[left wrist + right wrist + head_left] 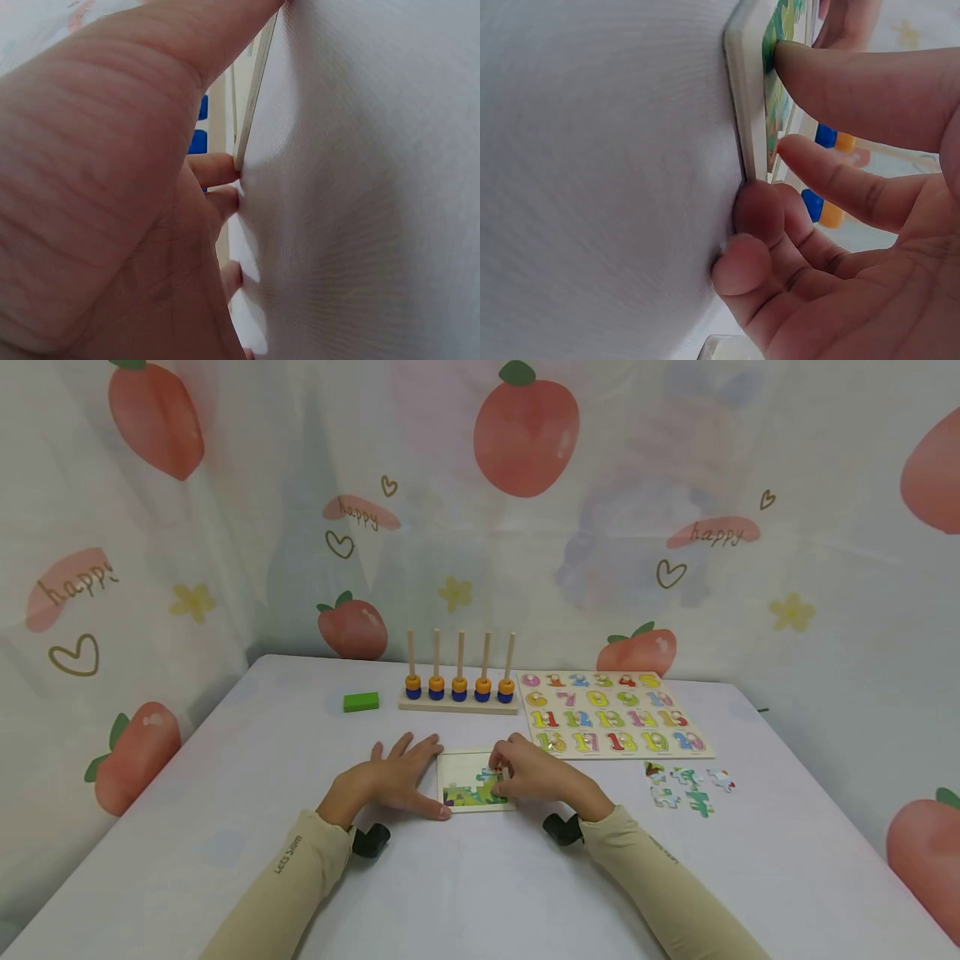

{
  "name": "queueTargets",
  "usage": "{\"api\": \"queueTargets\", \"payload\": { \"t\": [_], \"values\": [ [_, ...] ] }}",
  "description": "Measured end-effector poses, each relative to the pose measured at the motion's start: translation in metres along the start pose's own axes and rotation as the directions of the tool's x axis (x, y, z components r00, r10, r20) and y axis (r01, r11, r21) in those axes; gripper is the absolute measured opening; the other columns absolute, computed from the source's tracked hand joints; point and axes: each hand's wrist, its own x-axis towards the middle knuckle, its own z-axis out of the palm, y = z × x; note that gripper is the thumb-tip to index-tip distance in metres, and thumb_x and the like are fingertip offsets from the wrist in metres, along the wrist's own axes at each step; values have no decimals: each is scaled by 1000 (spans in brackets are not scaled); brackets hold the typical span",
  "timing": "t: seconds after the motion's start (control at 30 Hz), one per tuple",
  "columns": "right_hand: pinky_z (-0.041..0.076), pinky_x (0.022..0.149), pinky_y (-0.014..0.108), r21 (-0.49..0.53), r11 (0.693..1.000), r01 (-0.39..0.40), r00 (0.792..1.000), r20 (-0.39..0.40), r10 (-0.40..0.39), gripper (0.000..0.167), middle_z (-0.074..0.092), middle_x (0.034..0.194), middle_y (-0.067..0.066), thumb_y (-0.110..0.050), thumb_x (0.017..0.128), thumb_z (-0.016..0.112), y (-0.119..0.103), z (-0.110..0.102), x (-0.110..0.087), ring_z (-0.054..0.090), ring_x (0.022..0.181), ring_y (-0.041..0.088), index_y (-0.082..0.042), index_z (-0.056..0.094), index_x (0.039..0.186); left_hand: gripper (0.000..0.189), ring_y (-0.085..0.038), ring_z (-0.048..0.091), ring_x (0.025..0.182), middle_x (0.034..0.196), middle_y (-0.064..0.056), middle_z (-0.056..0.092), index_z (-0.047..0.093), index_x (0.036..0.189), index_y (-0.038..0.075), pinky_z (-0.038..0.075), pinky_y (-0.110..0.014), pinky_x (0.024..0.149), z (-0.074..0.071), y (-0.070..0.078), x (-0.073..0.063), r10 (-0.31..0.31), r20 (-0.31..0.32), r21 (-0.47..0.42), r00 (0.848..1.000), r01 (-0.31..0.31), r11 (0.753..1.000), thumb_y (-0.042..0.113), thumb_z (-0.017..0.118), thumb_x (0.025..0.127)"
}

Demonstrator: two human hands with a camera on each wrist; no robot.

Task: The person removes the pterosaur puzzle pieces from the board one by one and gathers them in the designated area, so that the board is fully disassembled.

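A small jigsaw puzzle board [476,812] with a pale raised rim lies flat on the table, partly filled with green picture pieces along its lower and right parts. My left hand [393,781] is spread at its left side; thumb and index finger touch the board's edge, also seen in the left wrist view. At the right side, my right hand [536,770] has its thumb and index finger bent onto a green jigsaw piece [774,112] in the board. Its other fingers curl against the board's edge and the table. The fingers hide part of that piece.
Several loose jigsaw pieces [699,802] lie to the right. Behind the board stand a wooden peg rack [457,704] with orange and blue beads and a number puzzle board [618,752]. A green block [361,702] lies at the back left. A patterned curtain [525,568] hangs behind.
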Motion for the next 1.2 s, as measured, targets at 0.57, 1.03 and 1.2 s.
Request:
{"api": "queueTargets", "payload": {
  "t": [0.57,1.03,1.2],
  "values": [
    [44,72,31,0,997,79,996,-37,-79,29,55,92,4,-2,92,82,0,2,2,50,82,17,-2,63,114,116,-39,1,164,180,-5,13,27,171,16,-1,-75,122,2,-3,3,5,-1,-4,1000,-5,1000,68,82,83],
    [48,73,30,16,995,96,995,-40,-95,7,64,87,-2,-1,97,73,3,3,0,55,80,13,-5,73,102,117,-39,0,164,180,-7,12,26,170,14,-3,-73,123,0,1,-1,9,6,-16,1000,-8,1000,69,82,83],
    [49,75,32,49,997,63,997,-46,-61,8,65,90,-2,-4,100,72,2,1,-1,56,82,15,-5,74,108,115,-37,0,164,180,-5,12,27,171,15,-3,-73,123,0,1,-1,3,4,-8,1000,-3,1000,68,82,84]
  ]
}}
